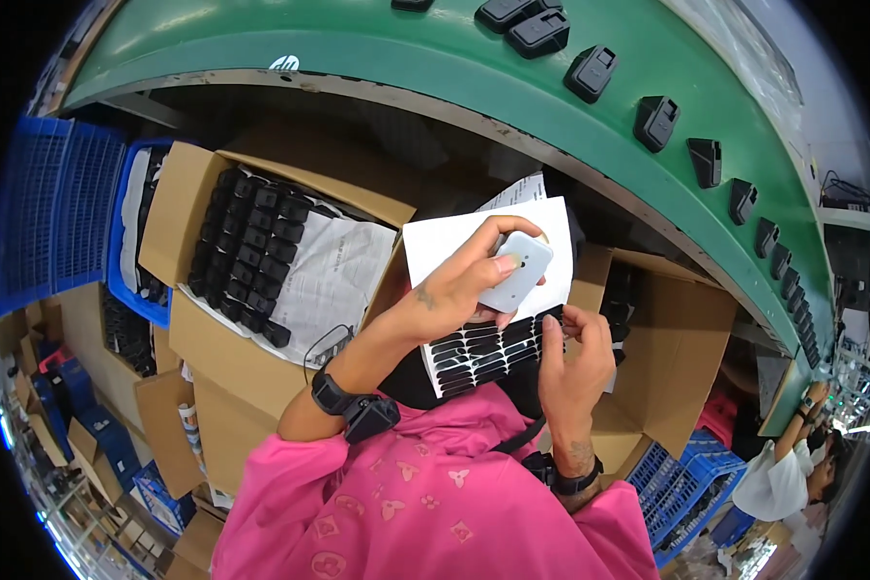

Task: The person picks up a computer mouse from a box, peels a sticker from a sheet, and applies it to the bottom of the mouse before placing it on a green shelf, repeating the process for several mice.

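My left hand (454, 282) holds a pale grey, rounded plastic housing (524, 275) with small dark holes in its face, its thumb on top. Beneath it lies a white sheet (437, 244) over my lap. Rows of black curved stickers (483, 350) cover the sheet's near part. My right hand (580, 372) is at the right edge of these rows, thumb and forefinger closed on the sticker sheet's edge. Whether a single sticker is lifted between the fingertips cannot be made out.
Left of me, an open carton (188, 198) holds rows of black plastic parts (246, 246) and paper. Another carton (681, 358) stands at right, above a blue crate (691, 483). Ahead, a green workbench (406, 48) carries a curved line of black parts (657, 121). Another person (773, 483) is at far right.
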`<state>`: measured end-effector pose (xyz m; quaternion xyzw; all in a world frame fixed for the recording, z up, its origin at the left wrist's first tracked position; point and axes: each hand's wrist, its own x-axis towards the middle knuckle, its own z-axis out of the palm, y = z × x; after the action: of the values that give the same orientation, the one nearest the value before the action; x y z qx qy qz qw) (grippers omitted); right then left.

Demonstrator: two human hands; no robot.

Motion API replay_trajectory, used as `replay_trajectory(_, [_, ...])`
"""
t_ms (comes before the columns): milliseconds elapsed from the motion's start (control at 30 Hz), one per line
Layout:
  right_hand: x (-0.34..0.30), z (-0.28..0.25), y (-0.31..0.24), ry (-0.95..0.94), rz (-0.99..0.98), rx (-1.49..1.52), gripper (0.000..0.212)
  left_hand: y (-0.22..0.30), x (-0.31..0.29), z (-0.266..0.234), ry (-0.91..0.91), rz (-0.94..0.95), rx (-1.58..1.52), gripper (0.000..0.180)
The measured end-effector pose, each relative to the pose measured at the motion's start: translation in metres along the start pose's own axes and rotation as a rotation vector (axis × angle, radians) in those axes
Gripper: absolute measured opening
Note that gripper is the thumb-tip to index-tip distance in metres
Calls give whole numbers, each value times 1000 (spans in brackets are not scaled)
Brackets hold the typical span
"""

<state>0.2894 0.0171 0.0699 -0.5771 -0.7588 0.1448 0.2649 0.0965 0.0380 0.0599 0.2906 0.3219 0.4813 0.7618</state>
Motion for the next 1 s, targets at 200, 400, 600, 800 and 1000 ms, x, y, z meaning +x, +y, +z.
replay_trajectory(200, [3,-2,-4,-30,126,42,17,7,1,10,16,-31,61,49])
replay_trajectory(400, [-4,-4,2,14,109,39,9,2,-3,13,32,26,138,49])
replay_trajectory(600, [-9,-43,-1,19,45,177,4,1,-8,19,21,35,169,47])
replay_trajectory(800, [20,-69,-31,-216,394,1060,4,15,-21,40,-24,-62,136,52])
replay_trajectory(1000, [31,-80,-53,-326,402,1050,10,33,-46,65,-47,-44,240,49])
